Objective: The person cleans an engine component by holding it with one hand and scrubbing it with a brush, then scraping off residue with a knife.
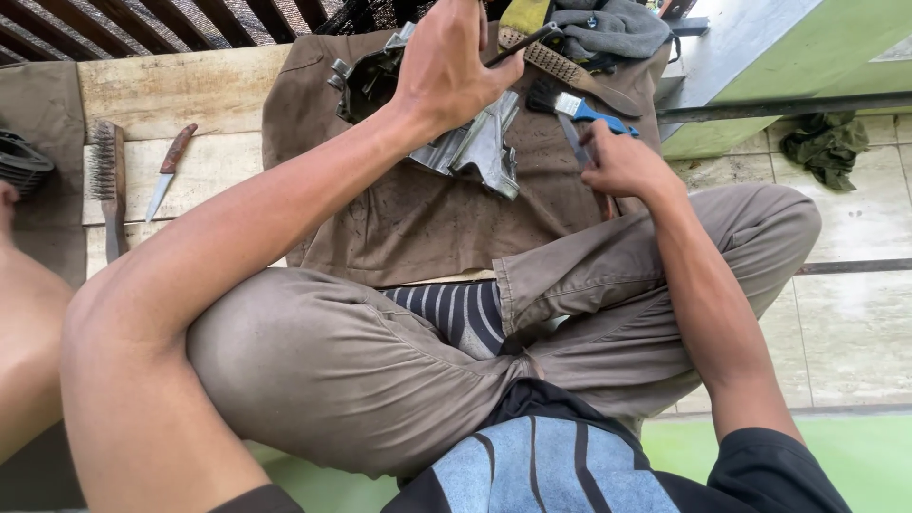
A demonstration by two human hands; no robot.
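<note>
Nearest the camera, the person sits cross-legged in tan trousers (380,370) on a wooden platform (171,90), both bare arms reaching forward. The right hand (622,161) is closed around a thin flat blade (576,142), its tip pointing away, just beside the right knee. Close behind it lies a paintbrush (584,107) with a blue handle. The left hand (446,66), farther out, is closed on a slim dark rod (522,43) held over a grey metal engine part (470,142); that part rests on a brown cloth (408,218) spread over the platform, between the two hands. A wire brush (560,66) with a wooden handle lies beyond, near a grey rag (608,28). Off to the left, well apart, are a second wire brush (109,180) and a small knife (166,171).

As I judge it, the blade is the main risk: held bare-handed so near the knee, a slip could cut fingers or leg. The metal part also lies loose on soft cloth, so pressure from either tool could tip or shift it.
</note>
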